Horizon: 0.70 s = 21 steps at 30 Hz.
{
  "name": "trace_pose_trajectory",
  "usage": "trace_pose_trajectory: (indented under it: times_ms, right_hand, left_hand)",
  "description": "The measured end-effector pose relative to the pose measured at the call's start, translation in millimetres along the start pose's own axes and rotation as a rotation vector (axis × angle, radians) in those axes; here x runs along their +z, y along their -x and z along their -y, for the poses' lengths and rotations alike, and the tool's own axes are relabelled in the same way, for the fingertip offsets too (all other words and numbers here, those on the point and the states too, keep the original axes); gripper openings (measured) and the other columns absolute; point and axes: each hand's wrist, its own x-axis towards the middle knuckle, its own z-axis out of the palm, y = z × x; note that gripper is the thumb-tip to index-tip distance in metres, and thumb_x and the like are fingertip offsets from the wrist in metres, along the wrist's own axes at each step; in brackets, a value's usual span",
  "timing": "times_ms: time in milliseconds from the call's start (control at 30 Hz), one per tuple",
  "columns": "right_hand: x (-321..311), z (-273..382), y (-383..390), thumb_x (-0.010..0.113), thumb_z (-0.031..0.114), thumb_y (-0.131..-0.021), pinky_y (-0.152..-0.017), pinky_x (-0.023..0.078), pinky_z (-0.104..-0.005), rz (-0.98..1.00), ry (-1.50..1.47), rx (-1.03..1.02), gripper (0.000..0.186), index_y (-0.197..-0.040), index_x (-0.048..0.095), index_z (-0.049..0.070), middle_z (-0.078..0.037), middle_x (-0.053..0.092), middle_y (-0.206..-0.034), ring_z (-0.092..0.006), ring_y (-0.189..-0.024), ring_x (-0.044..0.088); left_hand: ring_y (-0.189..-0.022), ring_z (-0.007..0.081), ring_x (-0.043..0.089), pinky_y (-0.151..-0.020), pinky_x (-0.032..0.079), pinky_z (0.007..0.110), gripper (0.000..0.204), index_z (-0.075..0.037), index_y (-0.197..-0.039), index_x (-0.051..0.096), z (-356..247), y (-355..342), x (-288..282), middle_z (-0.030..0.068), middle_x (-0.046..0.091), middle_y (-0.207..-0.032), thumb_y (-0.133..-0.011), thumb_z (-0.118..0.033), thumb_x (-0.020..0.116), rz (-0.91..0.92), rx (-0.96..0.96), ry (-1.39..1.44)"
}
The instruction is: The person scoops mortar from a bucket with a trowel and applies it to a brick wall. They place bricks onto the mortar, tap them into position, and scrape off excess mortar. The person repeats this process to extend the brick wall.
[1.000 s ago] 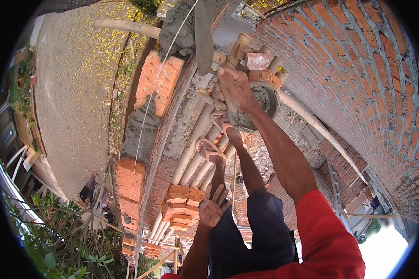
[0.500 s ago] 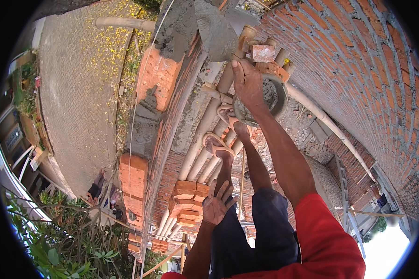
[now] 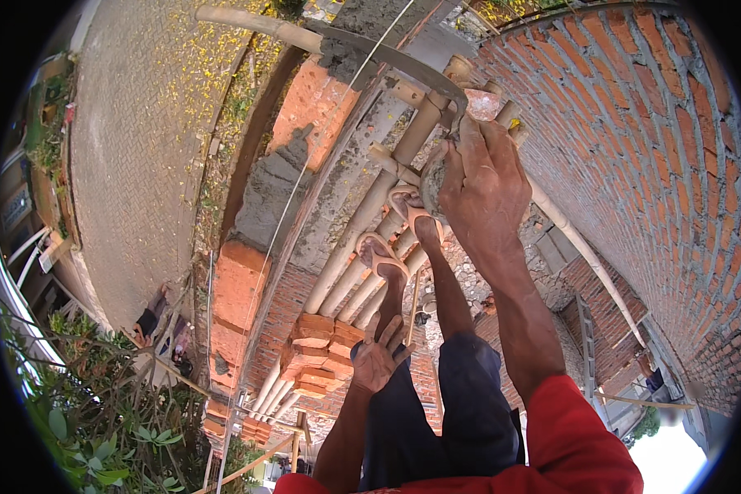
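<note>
My right hand (image 3: 487,189) is wrapped around the handle of a trowel (image 3: 407,62). The trowel's blade appears edge-on and reaches left over the top of a low brick wall, close to wet grey mortar (image 3: 346,62). A round bucket (image 3: 431,185) is mostly hidden behind that hand. Lower down, my left hand (image 3: 377,360) hangs with its fingers spread and holds nothing, in front of my leg and near a stack of bricks (image 3: 317,354). On the wall, an orange brick (image 3: 314,103) lies beyond a patch of mortar (image 3: 267,202), with more bricks (image 3: 237,284) nearer.
A taut string (image 3: 292,193) runs along the wall. My sandalled feet (image 3: 380,253) stand on bamboo poles (image 3: 362,206). Loose brick pieces (image 3: 481,104) sit past the bucket. A tall brick wall (image 3: 634,148) rises at right; paving (image 3: 140,165) lies below at left.
The trowel has turned from showing its flat face to edge-on. My right hand has shifted right and looks nearer, covering more of the bucket. My left hand stays spread.
</note>
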Motion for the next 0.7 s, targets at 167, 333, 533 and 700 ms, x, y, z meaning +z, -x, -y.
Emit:
trace_pose_trajectory:
  times_ms: [167, 333, 533, 700]
  right_hand:
    - [-7, 4, 3, 0.077, 0.005, -0.086, -0.087, 0.059, -0.0444, 0.067, 0.055, 0.007, 0.037, -0.121, 0.069, -0.003, -0.018, 0.068, -0.116, -0.0372, -0.100, 0.070]
    - [-12, 8, -1, 0.076, 0.006, -0.086, -0.087, 0.058, -0.0464, 0.077, 0.068, 0.006, 0.037, -0.121, 0.069, -0.003, -0.019, 0.068, -0.117, -0.0377, -0.100, 0.070]
    - [-11, 1, 2, 0.075, 0.011, -0.090, -0.079, 0.058, -0.0457, -0.032, 0.003, -0.069, 0.034, -0.120, 0.069, -0.004, -0.019, 0.069, -0.105, -0.0357, -0.091, 0.070]
    - [5, -28, 18, 0.065, 0.030, -0.104, -0.063, 0.056, -0.0366, 0.074, -0.583, 0.334, 0.034, -0.115, 0.068, -0.003, -0.011, 0.065, -0.086, -0.0206, -0.071, 0.066]
  left_hand:
    - [-0.152, 0.0341, 0.036, -0.123, 0.032, 0.064, 0.078, -0.034, -0.165, 0.026, 3, 2, -6, 0.0142, 0.029, -0.169, -0.099, -0.038, 0.066, 0.051, 0.009, 0.076]
    - [-0.153, 0.0343, 0.035, -0.123, 0.032, 0.064, 0.074, -0.034, -0.165, 0.028, 2, 3, -8, 0.0149, 0.029, -0.169, -0.100, -0.035, 0.064, 0.049, 0.012, 0.093]
    - [-0.154, 0.0345, 0.034, -0.123, 0.031, 0.065, 0.074, -0.035, -0.164, 0.028, 0, 3, -7, 0.0151, 0.028, -0.170, -0.101, -0.035, 0.065, 0.063, 0.010, 0.114]
    - [-0.155, 0.0338, 0.032, -0.123, 0.031, 0.065, 0.074, -0.036, -0.165, 0.026, -2, 5, -6, 0.0148, 0.027, -0.171, -0.101, -0.038, 0.064, 0.063, 0.016, 0.062]
